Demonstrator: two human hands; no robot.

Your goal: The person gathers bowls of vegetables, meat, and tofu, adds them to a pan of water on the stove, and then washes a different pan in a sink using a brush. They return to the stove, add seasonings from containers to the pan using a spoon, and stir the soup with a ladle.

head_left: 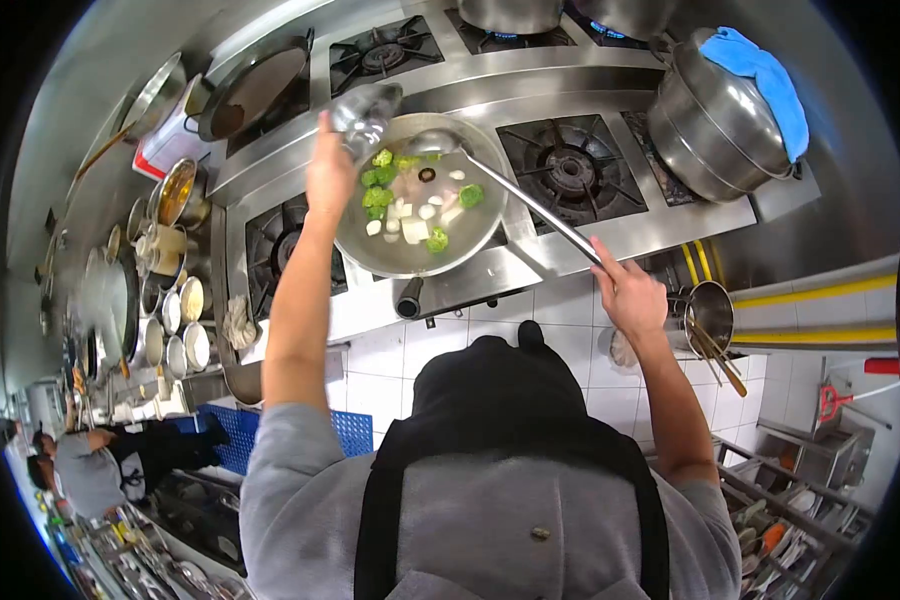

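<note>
A wide pan (430, 262) on the stove holds broccoli (377, 197), white chunks and a small dark ring. My left hand (328, 172) is closed at the pan's upper left rim, beside a blurred, shiny metal bowl or lid (366, 112); the contact between them is unclear. My right hand (630, 292) is wrapped round the long handle of a metal ladle (530, 205). The ladle's bowl rests inside the pan near its top edge. The pan's black-ended handle (409, 298) points toward my body, with neither hand on it.
A tall pot (710, 130) with a blue cloth (760, 75) stands at the right. Burners (573, 170) flank the pan. Small containers (192, 298) crowd the left counter. A pot with utensils (710, 315) is at the right. Another person (90, 470) stands lower left.
</note>
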